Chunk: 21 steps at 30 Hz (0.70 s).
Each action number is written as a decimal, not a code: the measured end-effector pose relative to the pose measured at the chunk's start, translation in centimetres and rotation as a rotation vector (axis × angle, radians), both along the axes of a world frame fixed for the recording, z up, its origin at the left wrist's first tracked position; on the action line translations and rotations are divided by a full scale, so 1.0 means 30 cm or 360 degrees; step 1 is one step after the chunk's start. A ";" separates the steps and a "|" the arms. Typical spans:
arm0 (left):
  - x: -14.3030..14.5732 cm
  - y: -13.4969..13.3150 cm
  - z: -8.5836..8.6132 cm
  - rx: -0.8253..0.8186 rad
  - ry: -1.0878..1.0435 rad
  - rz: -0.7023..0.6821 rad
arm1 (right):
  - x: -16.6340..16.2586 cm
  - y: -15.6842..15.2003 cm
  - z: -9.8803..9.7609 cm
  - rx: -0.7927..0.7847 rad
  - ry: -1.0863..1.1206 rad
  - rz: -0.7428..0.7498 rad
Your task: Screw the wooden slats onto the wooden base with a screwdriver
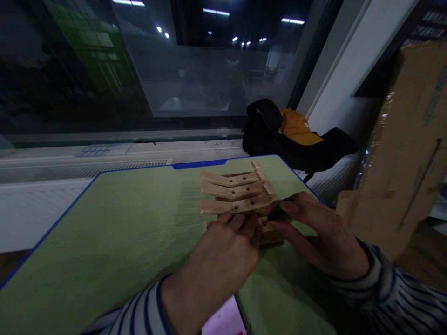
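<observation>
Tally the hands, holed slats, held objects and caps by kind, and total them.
Hands: 2, left hand and right hand
Holed slats: 4, one partly hidden under the left hand
Dark object in the right hand: 1
Orange cap: 1
Total: 8

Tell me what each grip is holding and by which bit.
The right grip pinches a small dark object, seemingly near its right end. The left grip lies over the wooden assembly; I can't tell if it's held.
</observation>
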State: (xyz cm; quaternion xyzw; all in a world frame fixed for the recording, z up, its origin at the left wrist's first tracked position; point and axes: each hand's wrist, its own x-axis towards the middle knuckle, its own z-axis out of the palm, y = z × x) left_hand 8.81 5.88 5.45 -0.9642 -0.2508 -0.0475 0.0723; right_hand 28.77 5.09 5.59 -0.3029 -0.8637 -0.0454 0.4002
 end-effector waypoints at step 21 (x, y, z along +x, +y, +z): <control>0.002 0.002 0.010 -0.0029 0.0012 0.0011 | 0.008 -0.001 0.000 -0.0019 0.0001 0.0029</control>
